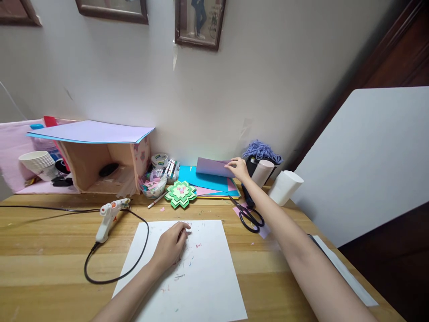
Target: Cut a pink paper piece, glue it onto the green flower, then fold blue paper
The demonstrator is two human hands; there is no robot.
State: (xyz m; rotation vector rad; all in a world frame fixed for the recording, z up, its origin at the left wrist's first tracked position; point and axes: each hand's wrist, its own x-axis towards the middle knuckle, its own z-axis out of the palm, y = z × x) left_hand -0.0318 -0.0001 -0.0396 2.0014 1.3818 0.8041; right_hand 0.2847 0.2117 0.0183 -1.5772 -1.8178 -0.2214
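Observation:
My right hand (238,169) reaches to the back of the table and pinches the edge of a purple paper sheet (212,167), which is lifted and curled. Beneath it lies a stack of coloured paper with a blue sheet (187,174) on top. My left hand (172,241) rests on a large white sheet (208,277) marked with small colour stains; its fingers are loosely bent and no object shows in them. Between the white sheet and the stack sits a layered green paper flower (181,194) with a pink centre. Black-handled scissors (250,219) lie below my right forearm.
A white glue gun (110,217) with a looping black cord lies at left. Behind it stands an open box (103,167) topped by a lilac sheet (94,130), near paper cups (38,163). White rolls (284,187) and blue yarn (261,151) stand at right.

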